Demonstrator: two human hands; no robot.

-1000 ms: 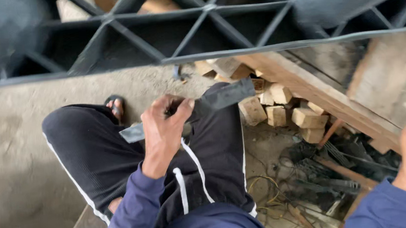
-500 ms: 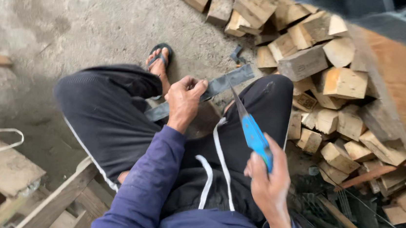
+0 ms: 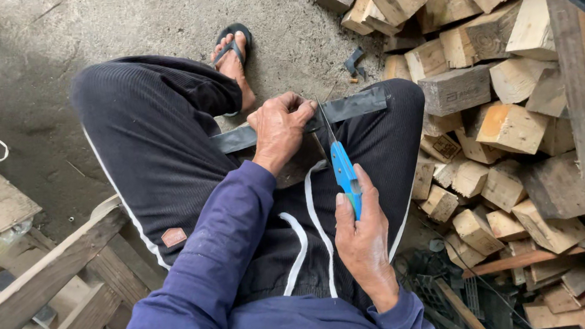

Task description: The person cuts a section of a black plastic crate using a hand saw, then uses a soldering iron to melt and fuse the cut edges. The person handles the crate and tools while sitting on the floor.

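Now right hand (image 3: 364, 239) lowered to centre frame since a second ago, fingers clenched on blue knife (image 3: 344, 174); blade meets dark strip (image 3: 351, 106); left hand (image 3: 281, 127) fingers pinching strip; cut beginning.

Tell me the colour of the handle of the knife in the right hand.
Bright blue; the knife handle shows clearly in the head view, held in the right hand.

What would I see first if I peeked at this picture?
A bright blue-handled knife in the right hand, its blade touching a dark flat strip that the left hand pins across the person's lap. To the right lies a big heap of chopped wood blocks.
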